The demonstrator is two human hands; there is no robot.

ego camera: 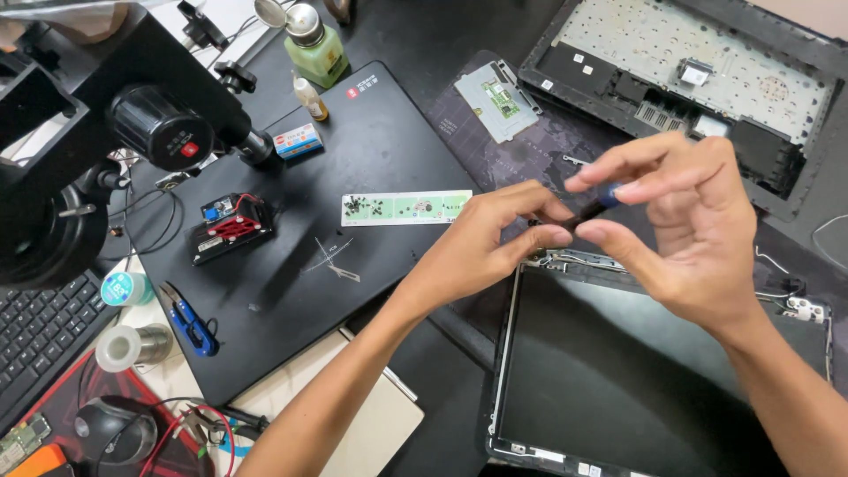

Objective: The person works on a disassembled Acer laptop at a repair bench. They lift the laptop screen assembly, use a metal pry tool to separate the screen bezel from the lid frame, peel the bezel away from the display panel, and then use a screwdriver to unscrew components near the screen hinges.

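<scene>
- 2 hands meet above the top edge of the screen panel (618, 371): the left hand (477, 247) pinches the dark shaft of a small screwdriver (594, 205), and the right hand (680, 230) closes its fingers on the blue handle.
- Judging by the grip, steady the shaft low and turn the handle lightly.
- 1 screw strip (406, 208) lies on the black mat (291, 256) nearby; the keyboard shell (707, 71) sits beyond on the counter.

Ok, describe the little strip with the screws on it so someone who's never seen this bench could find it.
Start at the big black mat left of the person's hands. Near its upper right edge, just left of the left hand, lies a long, narrow pale green and white strip dotted with tiny dark screws. It is the only flat, light-coloured thing on that mat.
</scene>
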